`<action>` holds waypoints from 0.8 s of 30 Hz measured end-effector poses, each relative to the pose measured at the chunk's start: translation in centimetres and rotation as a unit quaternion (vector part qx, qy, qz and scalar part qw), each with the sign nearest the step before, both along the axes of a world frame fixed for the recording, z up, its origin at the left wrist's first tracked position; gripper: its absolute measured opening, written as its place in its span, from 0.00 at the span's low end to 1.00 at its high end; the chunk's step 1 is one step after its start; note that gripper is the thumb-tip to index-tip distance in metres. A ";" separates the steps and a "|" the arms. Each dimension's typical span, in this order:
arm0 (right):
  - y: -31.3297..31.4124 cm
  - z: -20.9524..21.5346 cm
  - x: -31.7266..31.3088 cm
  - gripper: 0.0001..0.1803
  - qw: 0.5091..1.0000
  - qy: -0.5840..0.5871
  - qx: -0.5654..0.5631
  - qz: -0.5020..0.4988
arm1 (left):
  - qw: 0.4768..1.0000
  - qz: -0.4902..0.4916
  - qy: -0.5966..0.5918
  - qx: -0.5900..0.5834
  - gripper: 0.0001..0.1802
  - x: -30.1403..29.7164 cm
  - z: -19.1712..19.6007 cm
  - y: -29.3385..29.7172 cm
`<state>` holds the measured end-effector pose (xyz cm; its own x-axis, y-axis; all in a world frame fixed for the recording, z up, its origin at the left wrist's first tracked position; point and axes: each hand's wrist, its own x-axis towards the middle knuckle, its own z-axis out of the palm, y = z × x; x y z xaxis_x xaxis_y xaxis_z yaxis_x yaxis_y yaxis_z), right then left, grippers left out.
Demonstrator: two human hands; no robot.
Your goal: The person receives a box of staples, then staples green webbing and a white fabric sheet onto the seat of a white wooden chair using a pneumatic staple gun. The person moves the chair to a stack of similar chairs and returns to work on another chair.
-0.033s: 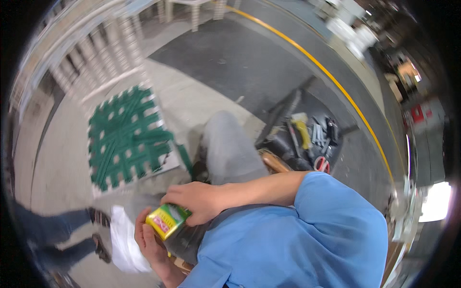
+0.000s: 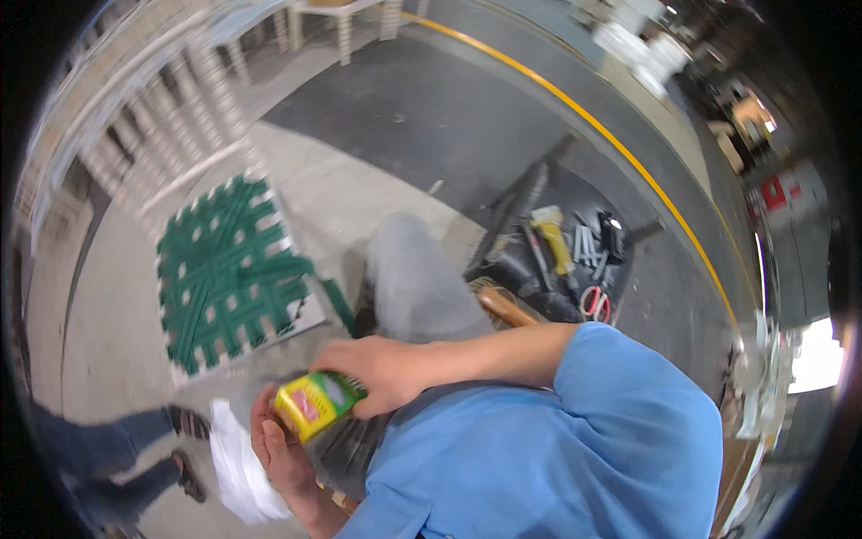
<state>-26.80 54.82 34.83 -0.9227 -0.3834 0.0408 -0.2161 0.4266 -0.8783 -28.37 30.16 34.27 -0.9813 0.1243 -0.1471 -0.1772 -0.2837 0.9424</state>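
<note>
A small yellow and green box with a pink patch is held between my two hands above my lap. My right hand reaches across my body, its fingers closed over the far and right side of the box. My left hand grips the opposite side, thumb and fingers against the left edge. In front and to the left stands a white chair with spindles in its back. Green webbing is woven across its seat, and a loose green strip hangs off the near right corner.
On a black padded seat to the right lie a yellow-handled tool, several metal tools and red-handled scissors. A wooden handle is by my knee. White cloth and another person's legs are at lower left.
The view has shifted slightly, so the chair and tools sit a little further left. The box has tilted a little in my hands, showing more of its green side.
</note>
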 end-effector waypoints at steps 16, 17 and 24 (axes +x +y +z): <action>50.2 -3.8 19.2 0.23 0.591 -0.129 0.221 -0.765 | 0.904 -0.039 -0.404 0.136 0.34 -5.5 -15.0 6.0; 51.0 -5.2 18.2 0.26 0.603 -0.121 0.232 -0.754 | 0.900 0.027 -0.416 0.126 0.36 -5.8 -14.7 5.1; 51.9 -7.1 18.4 0.48 0.565 -0.260 0.445 -0.645 | 0.894 0.127 -0.417 0.108 0.44 -9.8 -14.5 6.6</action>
<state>-8.35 106.70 27.78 -0.2574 0.9653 -0.0433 0.9662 0.2579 0.0051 -38.17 36.79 19.74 -0.5428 0.0279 -0.8394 -0.6961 -0.5742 0.4310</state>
